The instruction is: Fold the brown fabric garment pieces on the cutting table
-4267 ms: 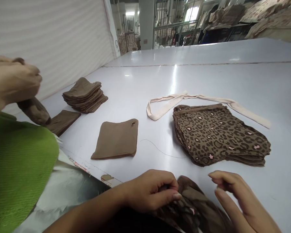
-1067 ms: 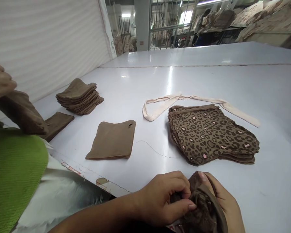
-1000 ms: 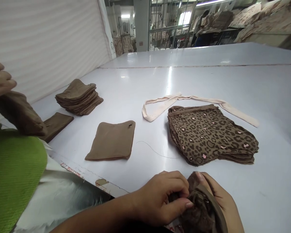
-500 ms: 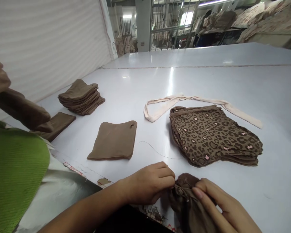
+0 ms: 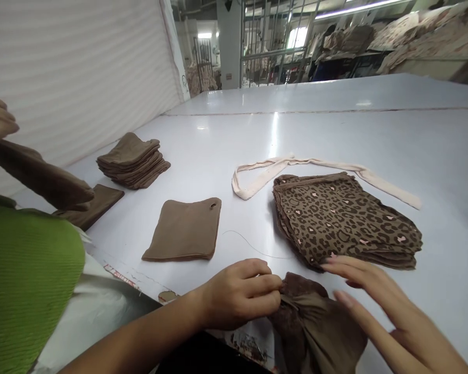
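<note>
A crumpled brown fabric piece (image 5: pixel 315 324) lies at the near edge of the white table (image 5: pixel 335 124). My left hand (image 5: pixel 239 293) is closed, pinching its left edge. My right hand (image 5: pixel 378 306) is open, fingers stretched flat over the fabric's right side, fingertips close to the stack of leopard-print pieces (image 5: pixel 345 221). A flat stack of plain brown pieces (image 5: pixel 185 230) lies to the left of my hands.
A cream fabric strip (image 5: pixel 265 169) loops behind the leopard stack. A loose thread (image 5: pixel 253 246) lies between the stacks. Farther left are a taller brown stack (image 5: pixel 134 161) and a single brown piece (image 5: pixel 97 202). A co-worker in a green sleeve (image 5: pixel 27 280) holds brown fabric (image 5: pixel 39 174) at left.
My right hand has let go of the brown fabric and spread open over it. The fabric has come down flatter onto the table. My left hand keeps its pinch.
</note>
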The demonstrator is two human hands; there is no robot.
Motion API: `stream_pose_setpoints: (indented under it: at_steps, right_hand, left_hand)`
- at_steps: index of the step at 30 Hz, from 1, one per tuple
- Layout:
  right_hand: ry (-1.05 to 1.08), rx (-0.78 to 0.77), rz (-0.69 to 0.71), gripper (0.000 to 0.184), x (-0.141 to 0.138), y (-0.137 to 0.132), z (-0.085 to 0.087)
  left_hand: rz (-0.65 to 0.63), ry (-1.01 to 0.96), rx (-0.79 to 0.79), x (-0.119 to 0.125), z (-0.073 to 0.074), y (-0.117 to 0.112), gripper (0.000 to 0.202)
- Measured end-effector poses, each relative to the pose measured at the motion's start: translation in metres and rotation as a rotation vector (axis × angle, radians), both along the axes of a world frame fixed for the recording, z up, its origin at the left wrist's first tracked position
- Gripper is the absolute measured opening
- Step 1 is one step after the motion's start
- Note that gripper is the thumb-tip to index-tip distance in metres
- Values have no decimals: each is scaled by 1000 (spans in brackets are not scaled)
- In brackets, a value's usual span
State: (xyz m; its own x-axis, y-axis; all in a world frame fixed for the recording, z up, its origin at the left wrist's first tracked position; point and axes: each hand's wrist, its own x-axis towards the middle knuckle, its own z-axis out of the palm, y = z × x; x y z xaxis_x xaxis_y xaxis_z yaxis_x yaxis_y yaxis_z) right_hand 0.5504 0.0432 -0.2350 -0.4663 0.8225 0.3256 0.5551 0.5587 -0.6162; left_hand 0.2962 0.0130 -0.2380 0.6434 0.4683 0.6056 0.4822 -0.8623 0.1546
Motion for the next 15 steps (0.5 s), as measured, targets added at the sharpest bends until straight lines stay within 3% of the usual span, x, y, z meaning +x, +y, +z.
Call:
stream_pose_setpoints:
  at_steps: [2,5,8,13,15]
  right_hand:
    - [-64,-95,156,30,-12,7,5]
    - [-67,-328,265,23,-27,13,2]
    - [11,-294,189,25,-36,10,-4]
    - [163,-65,220,17,-47,-3,3]
    - [189,-39,208,16,-49,-7,5]
  left_hand:
    - [27,21,116,1,6,6,12]
    - [291,6,136,5,16,5,12]
    - [480,-139,-81,15,24,-5,9]
    - [422,-242,-489,30,22,-10,13]
    - [385,-268,-639,31,20,-7,10]
